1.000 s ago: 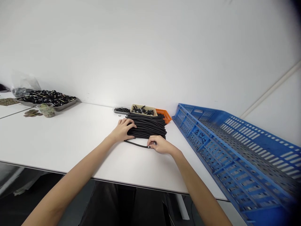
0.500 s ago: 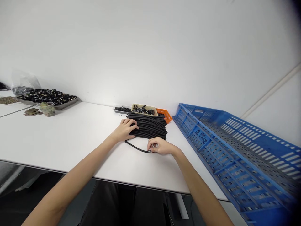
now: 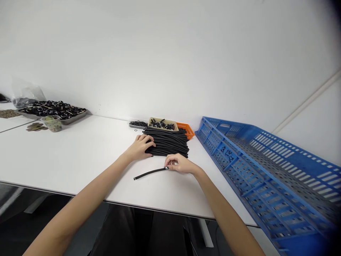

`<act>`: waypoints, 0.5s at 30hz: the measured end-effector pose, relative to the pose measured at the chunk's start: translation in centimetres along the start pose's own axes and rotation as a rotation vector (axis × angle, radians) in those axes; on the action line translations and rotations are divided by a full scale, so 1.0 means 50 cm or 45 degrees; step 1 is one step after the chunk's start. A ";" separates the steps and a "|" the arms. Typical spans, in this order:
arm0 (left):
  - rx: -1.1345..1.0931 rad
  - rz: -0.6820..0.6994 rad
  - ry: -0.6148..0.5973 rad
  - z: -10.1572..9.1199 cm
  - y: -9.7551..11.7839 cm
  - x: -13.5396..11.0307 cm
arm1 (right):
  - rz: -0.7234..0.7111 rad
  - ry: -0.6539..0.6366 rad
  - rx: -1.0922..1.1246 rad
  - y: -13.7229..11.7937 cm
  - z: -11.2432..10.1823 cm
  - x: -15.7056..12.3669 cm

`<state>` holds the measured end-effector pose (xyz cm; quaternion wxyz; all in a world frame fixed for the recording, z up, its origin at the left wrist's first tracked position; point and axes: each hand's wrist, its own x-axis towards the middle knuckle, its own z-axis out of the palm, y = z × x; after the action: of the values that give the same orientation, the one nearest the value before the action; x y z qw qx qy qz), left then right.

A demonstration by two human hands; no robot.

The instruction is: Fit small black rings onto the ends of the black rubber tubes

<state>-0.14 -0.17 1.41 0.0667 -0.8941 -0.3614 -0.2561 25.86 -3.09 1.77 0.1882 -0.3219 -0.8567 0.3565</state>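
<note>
My right hand (image 3: 177,163) pinches one end of a single black rubber tube (image 3: 149,173). The tube points left over the white table, slightly bowed, and its free end shows a small light rim. Just behind it lies a thick stack of similar black tubes (image 3: 169,142), side by side. My left hand (image 3: 141,146) rests against the left end of this stack, its fingers apart and curved over the tubes; no single tube shows in its grasp. Part of the stack's left end is hidden under those fingers.
Behind the stack stand a cream tray (image 3: 176,125) of small black parts, a grey tray (image 3: 138,123) of black rings and an orange basket (image 3: 186,129). A long blue crate (image 3: 239,160) borders the right side. A loaded metal tray (image 3: 77,116) and plastic cup (image 3: 54,124) are far left.
The single tube's left end has come away from near my left hand and swung toward the table's front edge. My right hand has shifted slightly left and back; my left hand hardly moved.
</note>
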 end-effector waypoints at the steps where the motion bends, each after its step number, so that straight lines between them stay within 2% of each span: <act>1: -0.004 0.001 0.000 0.000 0.000 0.000 | 0.007 0.005 -0.010 0.001 0.001 0.001; 9: 0.016 0.012 0.008 0.001 0.002 -0.001 | 0.080 0.074 -0.032 0.008 0.005 0.002; 15: -0.001 0.019 0.054 -0.003 0.004 -0.002 | 0.072 0.003 -0.068 0.009 0.008 0.000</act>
<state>-0.14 -0.42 1.51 0.0760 -0.8911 -0.3531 -0.2748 25.86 -3.03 1.17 0.1704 -0.3511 -0.8563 0.3382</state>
